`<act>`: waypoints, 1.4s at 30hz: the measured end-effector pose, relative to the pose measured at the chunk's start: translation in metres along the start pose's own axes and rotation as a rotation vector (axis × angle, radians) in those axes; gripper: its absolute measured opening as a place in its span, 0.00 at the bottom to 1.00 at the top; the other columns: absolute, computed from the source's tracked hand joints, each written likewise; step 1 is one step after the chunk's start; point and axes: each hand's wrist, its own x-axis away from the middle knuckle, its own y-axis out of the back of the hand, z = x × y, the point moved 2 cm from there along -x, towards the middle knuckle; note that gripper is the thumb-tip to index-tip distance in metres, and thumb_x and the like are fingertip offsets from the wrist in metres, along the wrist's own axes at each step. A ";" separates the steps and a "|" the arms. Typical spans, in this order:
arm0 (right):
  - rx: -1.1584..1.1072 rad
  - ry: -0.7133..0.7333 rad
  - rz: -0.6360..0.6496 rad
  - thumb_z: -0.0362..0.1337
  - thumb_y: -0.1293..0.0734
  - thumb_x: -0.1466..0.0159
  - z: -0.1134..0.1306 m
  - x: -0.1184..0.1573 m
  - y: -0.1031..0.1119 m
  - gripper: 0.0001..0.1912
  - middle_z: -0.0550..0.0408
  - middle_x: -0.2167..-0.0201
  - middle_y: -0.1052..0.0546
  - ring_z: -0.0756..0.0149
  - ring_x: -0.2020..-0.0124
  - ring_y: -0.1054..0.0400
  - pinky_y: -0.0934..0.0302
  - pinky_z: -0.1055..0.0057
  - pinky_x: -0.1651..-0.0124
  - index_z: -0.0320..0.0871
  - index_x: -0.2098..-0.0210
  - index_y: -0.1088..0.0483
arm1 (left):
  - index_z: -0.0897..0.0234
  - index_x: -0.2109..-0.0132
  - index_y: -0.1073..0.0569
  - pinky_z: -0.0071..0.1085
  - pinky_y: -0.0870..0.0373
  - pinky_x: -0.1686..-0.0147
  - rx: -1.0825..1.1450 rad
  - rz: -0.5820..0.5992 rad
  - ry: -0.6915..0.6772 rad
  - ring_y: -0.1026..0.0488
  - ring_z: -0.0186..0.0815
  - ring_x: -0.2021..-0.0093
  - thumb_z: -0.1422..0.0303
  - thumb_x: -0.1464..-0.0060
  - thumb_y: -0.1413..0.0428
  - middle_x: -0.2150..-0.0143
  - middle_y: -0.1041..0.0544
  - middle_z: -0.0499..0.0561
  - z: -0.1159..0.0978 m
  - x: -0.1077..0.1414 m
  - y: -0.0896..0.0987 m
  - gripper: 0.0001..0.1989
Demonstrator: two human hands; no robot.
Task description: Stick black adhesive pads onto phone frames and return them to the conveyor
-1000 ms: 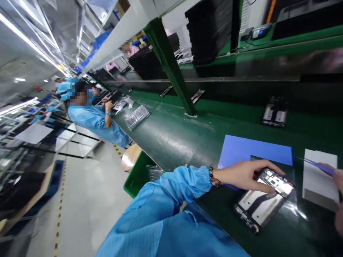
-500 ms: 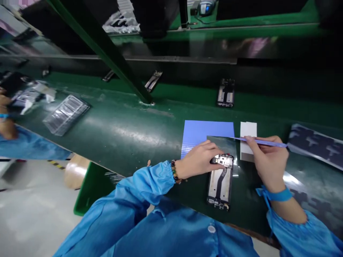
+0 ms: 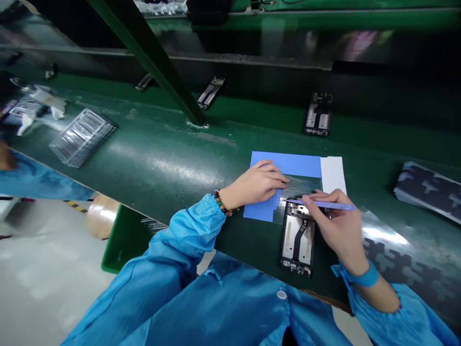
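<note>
My left hand point(image 3: 257, 183) lies with its fingers stretched over a blue card point(image 3: 288, 163) and a clear film point(image 3: 302, 184). A pair of slim purple tweezers point(image 3: 336, 205) is pinched in my right hand point(image 3: 340, 226); their tip points left, toward the film's lower edge near my left fingers. Just below the tip lies an opened phone body point(image 3: 298, 242), showing a silvery panel, a black ribbon cable and small circuit parts. Its upper right corner is partly hidden by my right hand. A white card point(image 3: 333, 173) sits beside the blue one.
Another opened phone point(image 3: 319, 114) and a further one point(image 3: 211, 92) lie toward the back. A stack of dark patterned sheets point(image 3: 428, 192) is at right. Clear plastic trays point(image 3: 82, 137) lie at left. A green post point(image 3: 151, 62) slants over the bench; a green bin point(image 3: 126, 240) stands below.
My left hand has left the phone's top and moved up-left onto the blue card and film. My right hand has brought the tweezers left and down, close above the phone.
</note>
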 end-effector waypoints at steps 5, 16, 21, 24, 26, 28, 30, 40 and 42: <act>0.050 0.033 0.042 0.50 0.19 0.33 0.000 0.004 -0.011 0.18 0.57 0.65 0.15 0.58 0.58 0.17 0.32 0.41 0.26 0.50 0.67 0.27 | 0.54 0.40 0.14 0.57 0.43 0.18 -0.066 0.015 -0.002 0.25 0.46 0.31 0.75 0.29 0.41 0.35 0.15 0.44 -0.007 -0.001 -0.004 0.18; -0.095 -0.084 -0.046 0.51 0.16 0.38 -0.003 -0.005 0.010 0.22 0.57 0.64 0.14 0.55 0.56 0.15 0.29 0.43 0.29 0.50 0.68 0.29 | 0.59 0.43 0.14 0.56 0.40 0.19 -0.017 -0.091 0.001 0.23 0.45 0.34 0.76 0.28 0.44 0.40 0.13 0.48 -0.009 0.000 -0.007 0.17; -0.097 -0.144 -0.154 0.51 0.14 0.41 -0.012 0.009 0.037 0.24 0.59 0.67 0.15 0.55 0.57 0.14 0.30 0.41 0.26 0.50 0.69 0.30 | 0.59 0.46 0.15 0.50 0.33 0.22 0.141 -0.172 -0.079 0.18 0.40 0.40 0.72 0.28 0.45 0.43 0.13 0.51 -0.027 -0.003 -0.014 0.14; -0.086 -0.131 -0.139 0.52 0.14 0.41 -0.015 0.018 0.035 0.24 0.58 0.67 0.15 0.55 0.56 0.15 0.29 0.43 0.28 0.49 0.69 0.30 | 0.58 0.46 0.15 0.49 0.30 0.23 0.176 -0.160 -0.125 0.17 0.39 0.41 0.70 0.29 0.42 0.41 0.13 0.51 -0.037 -0.004 -0.019 0.13; -0.081 -0.119 -0.134 0.51 0.15 0.40 -0.016 0.019 0.031 0.23 0.57 0.67 0.16 0.55 0.55 0.15 0.27 0.44 0.30 0.49 0.69 0.30 | 0.58 0.47 0.14 0.49 0.30 0.23 0.176 -0.144 -0.152 0.16 0.39 0.42 0.70 0.29 0.41 0.41 0.13 0.52 -0.040 -0.004 -0.021 0.12; -0.079 -0.110 -0.116 0.51 0.15 0.40 -0.016 0.019 0.028 0.23 0.57 0.67 0.16 0.55 0.54 0.16 0.28 0.44 0.31 0.49 0.69 0.30 | 0.58 0.48 0.14 0.49 0.30 0.23 0.171 -0.132 -0.172 0.16 0.39 0.42 0.70 0.29 0.40 0.42 0.13 0.52 -0.040 -0.003 -0.022 0.10; -0.080 -0.099 -0.100 0.50 0.16 0.39 -0.018 0.018 0.028 0.23 0.57 0.67 0.16 0.56 0.55 0.16 0.28 0.44 0.31 0.49 0.69 0.31 | 0.58 0.49 0.14 0.49 0.30 0.23 0.164 -0.124 -0.186 0.16 0.39 0.42 0.70 0.29 0.40 0.42 0.13 0.52 -0.039 -0.003 -0.023 0.09; -0.115 -0.096 -0.067 0.47 0.17 0.36 -0.015 0.018 0.027 0.21 0.56 0.65 0.15 0.54 0.54 0.16 0.29 0.41 0.31 0.51 0.68 0.32 | 0.57 0.49 0.13 0.47 0.25 0.31 0.108 -0.061 -0.258 0.20 0.42 0.40 0.69 0.28 0.38 0.41 0.14 0.53 -0.043 -0.004 -0.024 0.09; -0.131 -0.088 -0.116 0.48 0.17 0.37 -0.012 0.018 0.034 0.22 0.57 0.66 0.15 0.53 0.55 0.15 0.28 0.40 0.31 0.51 0.69 0.33 | 0.57 0.50 0.13 0.46 0.24 0.35 0.076 -0.051 -0.256 0.21 0.44 0.40 0.68 0.28 0.39 0.40 0.15 0.53 -0.042 -0.004 -0.023 0.08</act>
